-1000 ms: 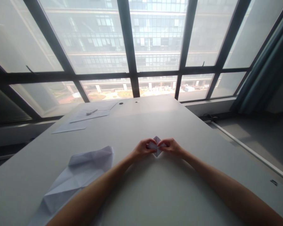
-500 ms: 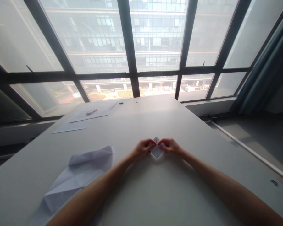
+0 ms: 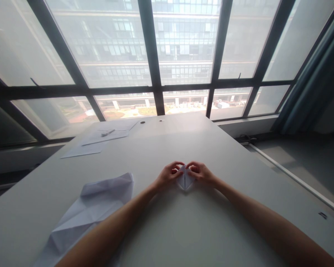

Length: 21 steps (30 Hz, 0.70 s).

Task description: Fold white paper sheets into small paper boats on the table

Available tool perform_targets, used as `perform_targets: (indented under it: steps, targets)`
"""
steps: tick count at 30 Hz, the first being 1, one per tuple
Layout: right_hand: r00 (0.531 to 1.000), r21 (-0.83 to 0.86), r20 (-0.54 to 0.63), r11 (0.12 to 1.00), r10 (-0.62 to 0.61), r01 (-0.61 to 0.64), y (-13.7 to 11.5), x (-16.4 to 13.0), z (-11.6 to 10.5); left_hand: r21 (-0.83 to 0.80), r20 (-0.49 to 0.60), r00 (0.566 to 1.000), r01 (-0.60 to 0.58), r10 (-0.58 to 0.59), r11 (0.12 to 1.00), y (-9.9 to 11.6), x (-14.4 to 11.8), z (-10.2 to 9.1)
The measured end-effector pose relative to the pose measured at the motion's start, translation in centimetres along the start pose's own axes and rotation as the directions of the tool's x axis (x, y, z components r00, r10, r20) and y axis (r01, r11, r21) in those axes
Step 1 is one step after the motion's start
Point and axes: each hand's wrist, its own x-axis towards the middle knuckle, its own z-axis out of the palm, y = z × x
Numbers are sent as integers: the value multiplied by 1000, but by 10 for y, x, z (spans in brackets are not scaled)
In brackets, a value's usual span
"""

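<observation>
A small folded paper (image 3: 184,181), white and roughly diamond-shaped with a crease down its middle, is between my two hands over the table. My left hand (image 3: 169,174) pinches its left side, thumb and forefinger bent around the upper edge. On the other side my right hand (image 3: 199,173) grips it the same way. The lower tip of the paper points toward me. Parts of its sides are hidden behind the fingers.
A large creased sheet of paper (image 3: 100,202) lies left of my left forearm, partly covered by it. Flat sheets (image 3: 114,138) with a white pen-like item (image 3: 108,132) on them lie at the table's (image 3: 161,148) far left. Tall windows stand beyond.
My fingers have lifted and spread slightly along the folded paper's upper edges. Its lower tip now sits a little nearer to me, and its centre seam looks more open.
</observation>
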Motion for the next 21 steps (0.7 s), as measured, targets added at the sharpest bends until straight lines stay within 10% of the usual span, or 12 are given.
perform_targets:
  steps: [21]
  targets:
    - [992, 70, -126, 998, 11, -2, -4, 3, -2, -75, -167, 981, 91, -103, 993, 13, -1, 0]
